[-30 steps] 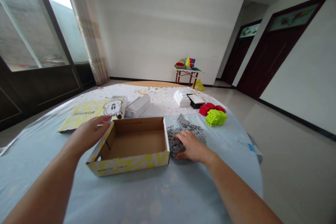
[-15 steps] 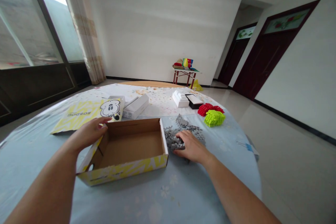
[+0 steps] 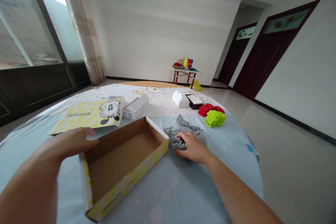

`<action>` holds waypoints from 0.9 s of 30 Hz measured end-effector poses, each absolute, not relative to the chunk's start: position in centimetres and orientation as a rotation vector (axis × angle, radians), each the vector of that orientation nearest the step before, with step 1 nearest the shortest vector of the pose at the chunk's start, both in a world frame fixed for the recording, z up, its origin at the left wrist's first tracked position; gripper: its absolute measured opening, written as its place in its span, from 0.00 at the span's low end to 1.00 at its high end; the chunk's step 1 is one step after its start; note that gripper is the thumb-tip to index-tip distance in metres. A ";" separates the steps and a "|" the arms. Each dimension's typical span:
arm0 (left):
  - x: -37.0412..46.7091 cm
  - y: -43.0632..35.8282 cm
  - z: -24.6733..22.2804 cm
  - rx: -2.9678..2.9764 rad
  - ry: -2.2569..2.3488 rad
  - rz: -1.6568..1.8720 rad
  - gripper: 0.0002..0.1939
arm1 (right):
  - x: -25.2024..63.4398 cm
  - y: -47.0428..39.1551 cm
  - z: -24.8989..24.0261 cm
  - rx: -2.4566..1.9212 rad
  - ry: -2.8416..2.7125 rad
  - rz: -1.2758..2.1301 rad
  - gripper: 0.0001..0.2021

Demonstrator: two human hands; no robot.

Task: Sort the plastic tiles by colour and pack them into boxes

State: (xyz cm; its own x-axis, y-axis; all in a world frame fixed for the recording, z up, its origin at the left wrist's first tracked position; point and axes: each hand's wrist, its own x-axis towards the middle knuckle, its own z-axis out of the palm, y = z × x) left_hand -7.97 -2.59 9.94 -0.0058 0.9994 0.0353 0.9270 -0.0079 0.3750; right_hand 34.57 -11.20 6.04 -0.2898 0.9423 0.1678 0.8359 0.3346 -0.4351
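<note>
An open cardboard shoebox (image 3: pixel 123 189), yellow and white outside and brown inside, sits askew on the table with nothing in it. My left hand (image 3: pixel 70 142) grips its far-left corner, fingers bent over the rim. Just right of the box lies a heap of grey interlocking plastic pieces (image 3: pixel 193 129). My right hand (image 3: pixel 193 148) is curled around some of these pieces at the heap's near side. The fingertips are partly hidden among them.
The printed yellow box lid (image 3: pixel 84 113) lies at the back left, beside white boxes (image 3: pixel 138 106). At the back right are a white container (image 3: pixel 180 99), a black box (image 3: pixel 194 101), and red (image 3: pixel 206 109) and lime-green (image 3: pixel 215 119) bundles. A floral cloth covers the round table.
The shoebox has turned, its left end swinging toward me. My left hand has moved left and nearer with it. My right hand has stayed at the grey pieces.
</note>
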 end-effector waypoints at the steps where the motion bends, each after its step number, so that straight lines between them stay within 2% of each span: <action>1: -7.1 -3.1 10.2 2.069 2.022 0.285 0.20 | 34.6 -11.2 6.0 -1.573 -2.209 0.369 0.21; 5: -3.5 -4.5 11.5 2.140 1.917 0.226 0.35 | 34.8 -11.1 5.7 -1.583 -2.199 0.358 0.21; 8: -2.4 -4.8 11.8 2.195 1.812 0.225 0.33 | 34.8 -11.1 5.7 -1.572 -2.195 0.359 0.21; 13: -3.5 -5.0 12.1 2.189 1.886 0.157 0.33 | 34.9 -11.2 5.8 -1.572 -2.143 0.353 0.20; 19: -2.4 -6.1 12.5 1.975 1.781 0.279 0.35 | 35.1 -11.0 5.9 -1.554 -2.022 0.386 0.21; 27: -1.7 -4.0 10.6 1.856 1.565 0.506 0.35 | 36.0 -10.3 5.5 -1.523 -1.783 0.398 0.24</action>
State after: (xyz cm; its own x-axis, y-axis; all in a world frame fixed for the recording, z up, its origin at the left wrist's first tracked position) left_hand -1.69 -4.04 10.56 0.2127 0.9704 -0.1145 0.7195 -0.0763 0.6903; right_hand 35.98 -10.31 5.50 -0.0166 0.9425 0.3337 0.7110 0.2458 -0.6588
